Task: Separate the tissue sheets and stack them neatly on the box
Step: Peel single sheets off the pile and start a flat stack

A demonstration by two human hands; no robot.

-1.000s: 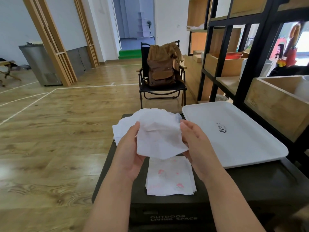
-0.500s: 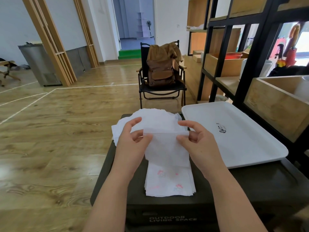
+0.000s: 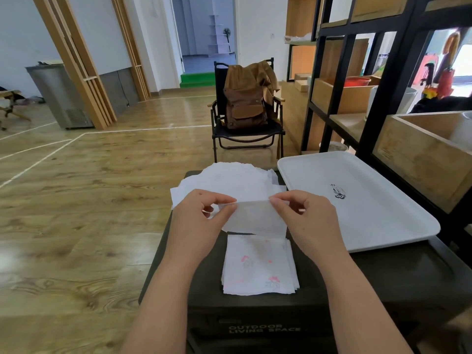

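**Head view: both hands hold one tissue sheet above the stack**

Head view: the left hand [image 3: 196, 223] and the right hand [image 3: 310, 221] each pinch a top corner of a thin tissue sheet [image 3: 255, 218] between thumb and fingers, holding it stretched and hanging. Its lower edge comes down to the far edge of a neat stack [image 3: 259, 265] of tissues printed with faint pink marks, lying on the near part of the dark box [image 3: 357, 284]. Farther back on the box, behind the held sheet, lies a loose pile of white tissues [image 3: 229, 178]. A white tray [image 3: 370, 200] with a small dark logo sits on the right of the box, just beside both tissue piles. Beyond the box a folding chair [image 3: 245, 134] carries a brown backpack [image 3: 246, 103] on the wooden floor. A black-framed shelf [image 3: 378, 80] with wooden crates stands on the right.
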